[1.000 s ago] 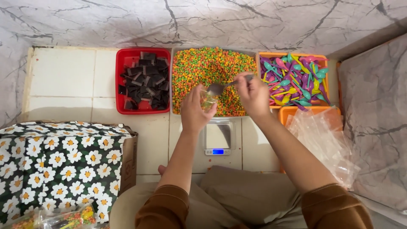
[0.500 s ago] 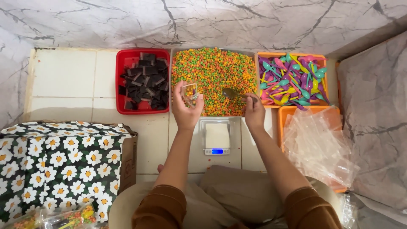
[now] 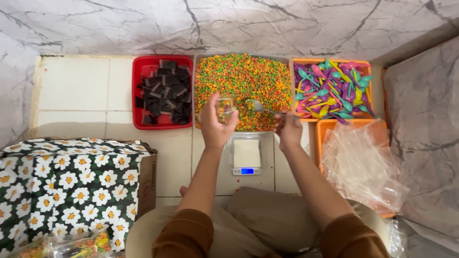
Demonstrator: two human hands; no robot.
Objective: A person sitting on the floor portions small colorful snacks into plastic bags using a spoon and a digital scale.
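- Head view: left hand (image 3: 216, 125) grips a small clear cup (image 3: 224, 108) over the tray of coloured candy (image 3: 244, 88).
- Right hand (image 3: 288, 128) pinches a metal spoon (image 3: 260, 108), bowl at the cup's 3 o'clock.
- Tipping slowly, close over the cup's mouth, would likely avoid spills.

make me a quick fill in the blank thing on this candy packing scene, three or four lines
1. The left hand holds a small clear cup over the tray of ____ coloured candy beads.
2. The right hand holds a metal spoon whose bowl lies over the ____ tray.
3. The red plastic tray holds ____ square pieces.
4. The small digital scale sits on the tiled floor ____ the two forearms.

Missing words: mixed (orange, green, yellow); middle; dark; between
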